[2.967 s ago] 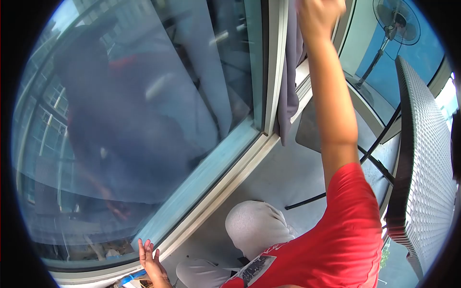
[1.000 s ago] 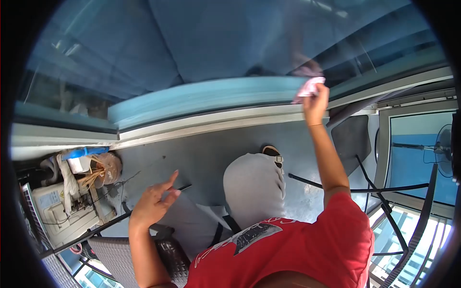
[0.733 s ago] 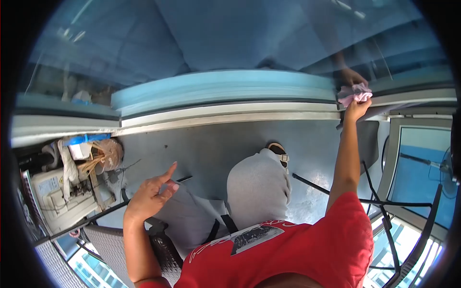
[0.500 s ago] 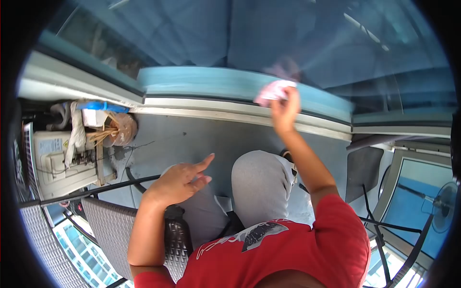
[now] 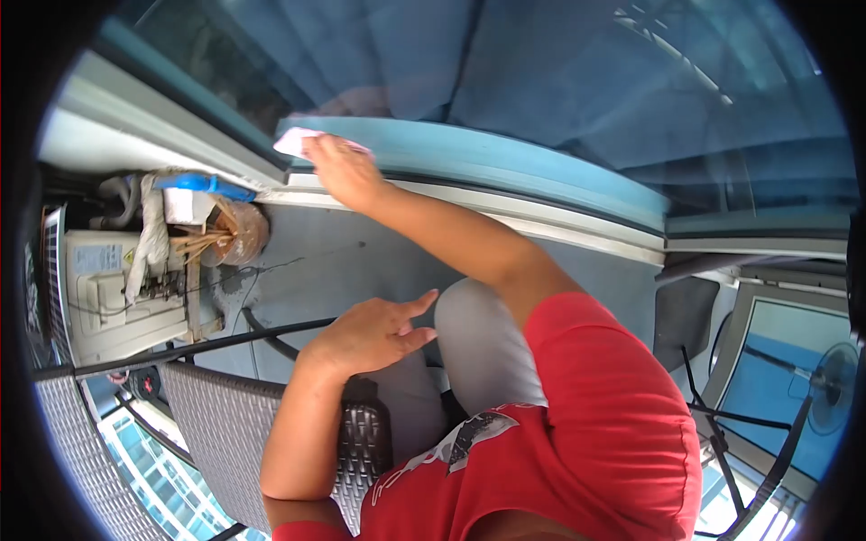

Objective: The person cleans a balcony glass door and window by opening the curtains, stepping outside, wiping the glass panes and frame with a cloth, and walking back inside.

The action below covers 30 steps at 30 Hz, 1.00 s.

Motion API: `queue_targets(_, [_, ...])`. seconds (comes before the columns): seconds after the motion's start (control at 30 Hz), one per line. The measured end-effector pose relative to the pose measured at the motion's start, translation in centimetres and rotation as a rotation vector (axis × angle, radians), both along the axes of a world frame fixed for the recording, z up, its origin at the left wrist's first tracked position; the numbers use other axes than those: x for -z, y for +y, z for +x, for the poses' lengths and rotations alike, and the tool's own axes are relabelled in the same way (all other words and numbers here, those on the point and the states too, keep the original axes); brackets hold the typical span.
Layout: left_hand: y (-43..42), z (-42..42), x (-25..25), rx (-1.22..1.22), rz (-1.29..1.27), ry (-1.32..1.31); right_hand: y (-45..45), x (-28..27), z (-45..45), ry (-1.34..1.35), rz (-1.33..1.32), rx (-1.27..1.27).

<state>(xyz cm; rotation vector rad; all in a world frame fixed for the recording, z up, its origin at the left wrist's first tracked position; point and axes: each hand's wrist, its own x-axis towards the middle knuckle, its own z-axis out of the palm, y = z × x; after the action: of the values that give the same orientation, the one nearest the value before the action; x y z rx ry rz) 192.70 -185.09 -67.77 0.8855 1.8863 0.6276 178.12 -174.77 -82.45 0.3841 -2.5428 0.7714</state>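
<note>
A light pink cloth point(image 5: 292, 142) is pressed by my right hand point(image 5: 346, 171) against the lower left end of a large glass pane point(image 5: 541, 81), close to the corner of its frame. My right arm reaches across my body to get there. Part of the cloth is hidden under my fingers. Over my lap, my left hand point(image 5: 374, 335) hangs in the air with the index finger stretched out and the thumb apart from it. It holds nothing. Along the bottom of the glass runs a pale blue band point(image 5: 505, 155), above the white window sill point(image 5: 451, 213).
A woven grey chair point(image 5: 225, 406) stands at my left. Beyond it are a beige outdoor unit point(image 5: 126, 293), a round container point(image 5: 245, 233) beside wooden sticks, and a blue object point(image 5: 212, 186). On the right are a fan point(image 5: 832, 388) and dark metal chair legs point(image 5: 722, 442).
My right hand has swept the cloth left along the bottom of the glass, from right of centre to the left corner. My left hand has shifted slightly right, still with fingers apart.
</note>
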Motion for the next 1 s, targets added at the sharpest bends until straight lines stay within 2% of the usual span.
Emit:
queue_targets(0.03, [-0.1, 0.1, 0.0, -0.021, 0.008, 0.017, 4.0, -0.2, 3.2, -0.057, 0.02, 0.023])
queue_targets(0.1, [-0.2, 0.1, -0.1, -0.02, 0.012, 0.01, 12.7, -0.2, 10.0, 0.102, 0.062, 0.191])
queue_targets(0.13, [0.0, 0.1, -0.1, -0.04, 0.012, 0.004, 17.3, 0.4, 13.6, 0.101, 0.024, 0.292])
queue_targets(0.17, [0.2, 0.0, -0.3, -0.027, 0.017, -0.005, 21.8, 0.7, 17.4, 0.235, -0.03, 0.386])
queue_targets(0.2, [0.3, 0.0, -0.6, -0.018, -0.008, 0.016, 26.4, 1.6, 21.3, 0.19, -0.079, 0.569])
queue_targets(0.23, [0.6, 0.0, -0.7, -0.016, -0.035, 0.038, 32.3, 4.1, 25.1, 0.266, -0.094, 0.717])
queue_targets(0.3, [1.0, 0.0, -0.4, -0.037, -0.036, 0.011, 42.0, 3.5, 31.9, 0.27, -0.166, 1.066])
queue_targets(0.33, [1.0, 0.2, -0.4, -0.056, -0.04, -0.005, 45.7, 2.8, 34.7, 0.317, -0.075, 1.208])
queue_targets(0.4, [1.4, 0.3, -0.4, -0.069, -0.076, 0.001, 54.5, 4.6, 39.7, 0.294, -0.126, 1.372])
queue_targets(0.47, [1.4, 0.3, -0.3, -0.093, -0.113, 0.011, 55.5, 4.1, 39.6, 0.212, -0.231, 1.585])
queue_targets(0.53, [1.1, 0.6, -0.1, -0.121, -0.044, 0.002, 54.3, 5.7, 37.4, 0.392, -0.272, 1.647])
queue_targets(0.6, [1.1, 0.8, -0.4, -0.105, -0.024, 0.024, 45.0, 3.7, 31.7, 0.446, -0.434, 1.468])
queue_targets(0.67, [1.1, 1.2, -0.4, -0.08, 0.001, 0.032, 36.5, 5.6, 27.1, 0.465, -0.592, 1.035])
queue_targets(0.73, [1.0, 1.2, -0.1, -0.02, 0.059, 0.006, 26.8, 6.6, 21.7, 0.301, -0.575, 0.861])
queue_targets(0.77, [0.7, 1.2, 0.0, -0.039, 0.056, 0.006, 22.2, 6.0, 18.5, 0.232, -0.691, 0.723])
queue_targets(0.8, [0.4, 1.1, 0.2, -0.006, 0.041, 0.022, 18.2, 5.8, 15.6, 0.139, -0.682, 0.577])
queue_targets(0.83, [0.2, 0.9, 0.3, 0.03, 0.026, 0.036, 14.2, 5.9, 12.4, 0.192, -0.481, 0.453])
queue_targets(0.87, [0.0, 0.8, 0.3, 0.012, 0.023, 0.034, 10.3, 5.0, 9.5, 0.179, -0.401, 0.31])
queue_targets(0.93, [0.0, 0.5, 0.2, 0.06, -0.016, 0.0, 3.3, 5.6, 3.7, 0.033, -0.407, 0.046])
queue_targets(1.0, [-0.2, 0.4, 0.5, 0.066, -0.075, -0.043, -2.8, 6.2, -1.0, -0.04, -0.366, -0.096])
